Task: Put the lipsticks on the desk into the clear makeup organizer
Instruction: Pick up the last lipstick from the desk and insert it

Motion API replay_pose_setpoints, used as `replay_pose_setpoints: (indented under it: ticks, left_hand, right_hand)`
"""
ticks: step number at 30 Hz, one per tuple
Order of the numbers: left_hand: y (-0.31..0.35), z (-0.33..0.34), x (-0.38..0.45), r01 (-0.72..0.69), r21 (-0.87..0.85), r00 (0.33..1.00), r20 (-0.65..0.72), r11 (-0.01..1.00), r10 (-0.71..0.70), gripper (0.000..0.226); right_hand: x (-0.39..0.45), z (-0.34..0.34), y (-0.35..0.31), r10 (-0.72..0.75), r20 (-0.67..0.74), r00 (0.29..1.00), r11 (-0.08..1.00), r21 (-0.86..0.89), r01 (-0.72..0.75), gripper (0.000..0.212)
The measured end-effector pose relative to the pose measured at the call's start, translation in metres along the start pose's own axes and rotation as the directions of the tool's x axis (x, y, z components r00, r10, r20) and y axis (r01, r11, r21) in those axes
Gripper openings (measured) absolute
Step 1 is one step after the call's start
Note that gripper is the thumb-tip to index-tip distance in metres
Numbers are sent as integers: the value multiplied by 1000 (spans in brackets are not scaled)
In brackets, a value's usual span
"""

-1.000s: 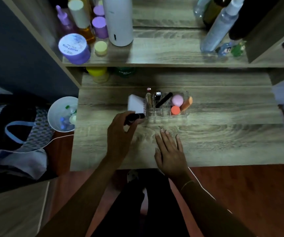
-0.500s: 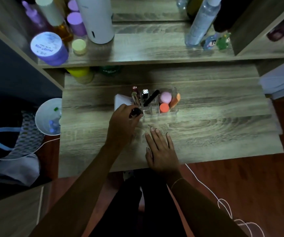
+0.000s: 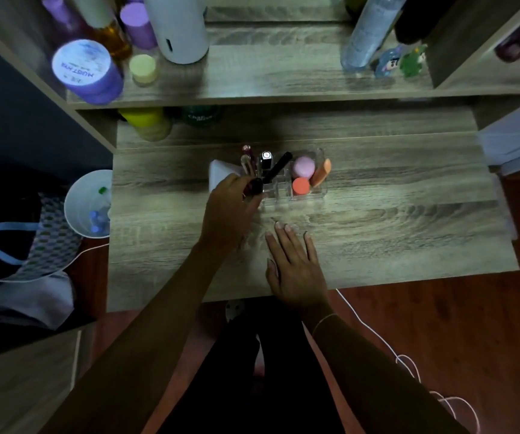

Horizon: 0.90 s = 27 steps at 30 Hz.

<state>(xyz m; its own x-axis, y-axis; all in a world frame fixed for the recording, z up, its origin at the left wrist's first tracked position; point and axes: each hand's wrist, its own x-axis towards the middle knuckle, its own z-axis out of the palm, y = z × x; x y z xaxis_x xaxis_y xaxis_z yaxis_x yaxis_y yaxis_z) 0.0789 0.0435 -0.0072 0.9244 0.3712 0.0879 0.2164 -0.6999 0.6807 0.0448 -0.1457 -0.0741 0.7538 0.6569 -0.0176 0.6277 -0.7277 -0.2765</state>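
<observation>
Black lipstick [image 3: 255, 185] pinched in left hand [image 3: 229, 204] grip, poised at left front corner of clear makeup organizer [image 3: 283, 180] on counter [image 3: 377, 220]. Best judged: stand tube upright, aim at empty front cell, lower without knocking tubes already standing. Right hand [image 3: 293, 264] lay flat on counter, fingers spread, empty. Fingers hid tube's lower end; dim light blurred cell dividers.

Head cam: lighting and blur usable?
Head view: dim overall, with one lit patch on the grey wood-grain desk; the left hand and its dark lipstick tube are underexposed; shelf edges bow from the wide-angle lens; the edges are soft.
</observation>
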Motion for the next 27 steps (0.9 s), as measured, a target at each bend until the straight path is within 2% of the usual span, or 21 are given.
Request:
replay_pose_setpoints:
  ticks: [7, 12, 20, 27]
  left_hand:
    - [-2, -1, 0, -58, 27, 997, -41, 998, 59, 23]
    - [-1, 1, 0, -2, 10, 1000, -7, 1000, 2, 25]
    - [-3, 0, 1, -6, 56, 999, 36, 998, 4, 21]
    - [-2, 1, 0, -63, 155, 995, 91, 986, 49, 24]
  right_hand:
    - [-1, -2, -2, 15, 11, 1000, 1000, 7, -15, 57]
    - [3, -4, -4, 112, -2, 994, 991, 80, -112, 57]
    - [11, -7, -7, 128, 5, 992, 991, 27, -128, 58]
    - [24, -16, 9, 170, 27, 985, 985, 9, -171, 63]
